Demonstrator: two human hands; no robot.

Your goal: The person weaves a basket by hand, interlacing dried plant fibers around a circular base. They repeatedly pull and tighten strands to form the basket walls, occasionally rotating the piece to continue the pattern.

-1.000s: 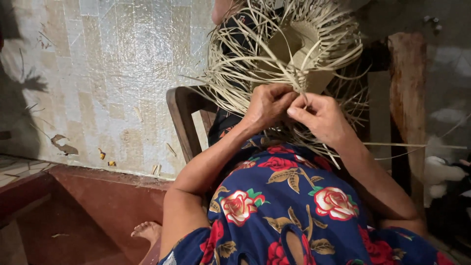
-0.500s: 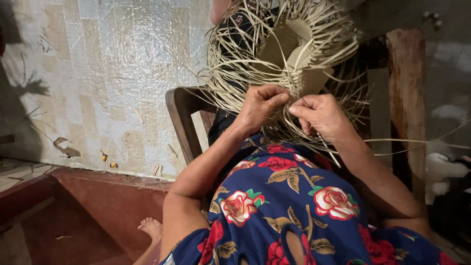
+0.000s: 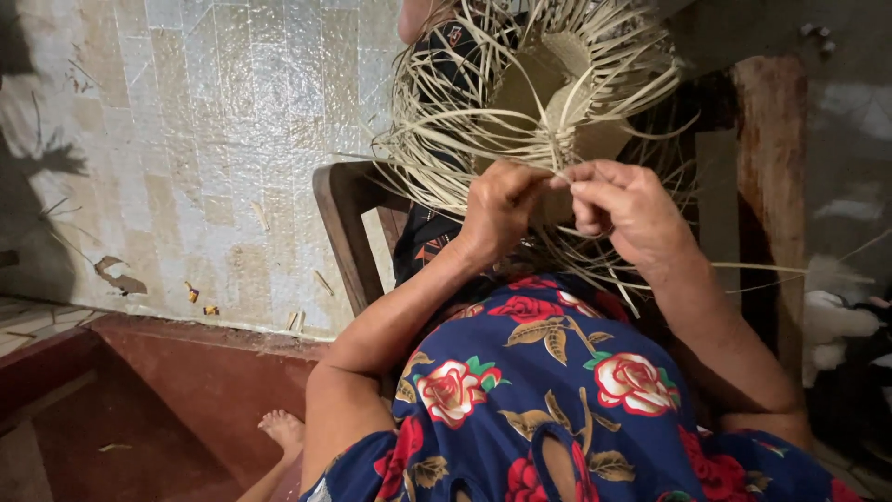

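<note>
Two hands pinch straw at a half-woven hat

Both hands work low on the woven straw hat (image 3: pixel 544 88), whose top edge is cut off. The left hand (image 3: pixel 502 209) curls shut around loose straw strands (image 3: pixel 437 158); its fingertips are hidden behind the knuckles. The right hand (image 3: pixel 623 209) pinches one thin strand between thumb and forefinger, just beside the left. Behind the fingers, a wooden chair (image 3: pixel 348 223) is mostly covered.

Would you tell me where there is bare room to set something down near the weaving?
Bare red floor lies lower left, between tiled wall and foot. It is crowded around the straw weaving, where left hand and right hand pinch strands.
</note>
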